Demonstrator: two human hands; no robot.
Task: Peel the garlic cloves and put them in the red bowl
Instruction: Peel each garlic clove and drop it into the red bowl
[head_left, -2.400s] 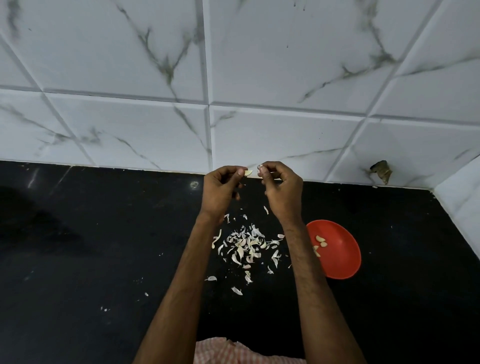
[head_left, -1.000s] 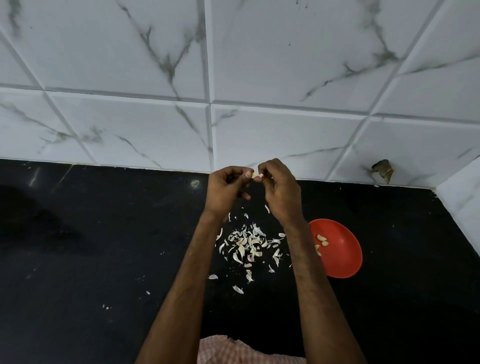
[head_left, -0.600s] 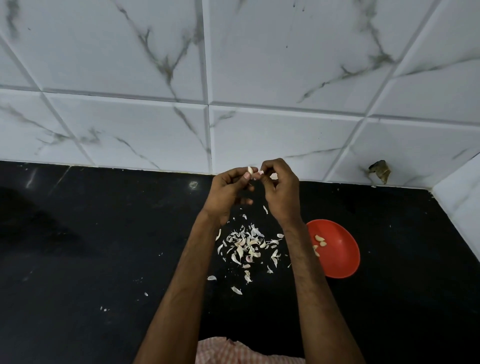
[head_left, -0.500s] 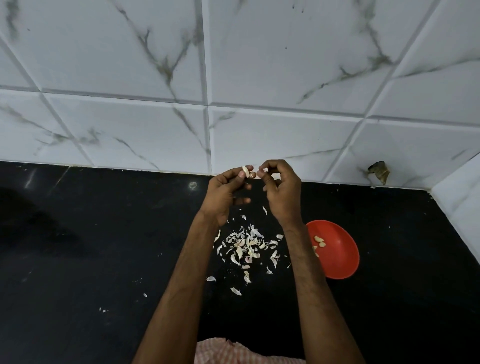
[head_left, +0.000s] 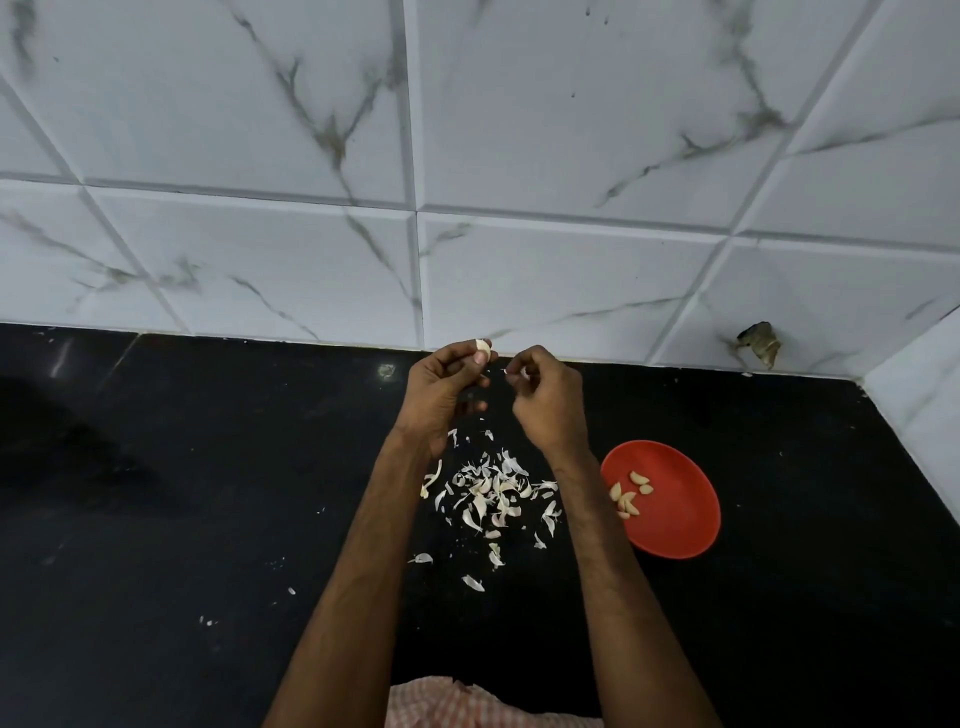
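Observation:
My left hand (head_left: 441, 395) is raised above the black counter and pinches a pale garlic clove (head_left: 483, 347) at its fingertips. A small gap away, my right hand (head_left: 545, 400) is closed on a thin scrap of garlic skin (head_left: 511, 371). Below both hands lies a scattered heap of garlic skins (head_left: 493, 493) on the counter. The red bowl (head_left: 675, 514) sits to the right of my right forearm, with several peeled cloves (head_left: 628, 499) in its left half.
The black counter (head_left: 182, 519) meets a white marble-tiled wall (head_left: 467, 156) at the back and a side wall at the right. A chipped hole (head_left: 759, 342) marks the back wall's lower right. Checked cloth (head_left: 467, 706) shows at the bottom edge.
My hands were touching around the clove; now they have drawn apart, the left keeping the clove and the right pulling a strip of skin away.

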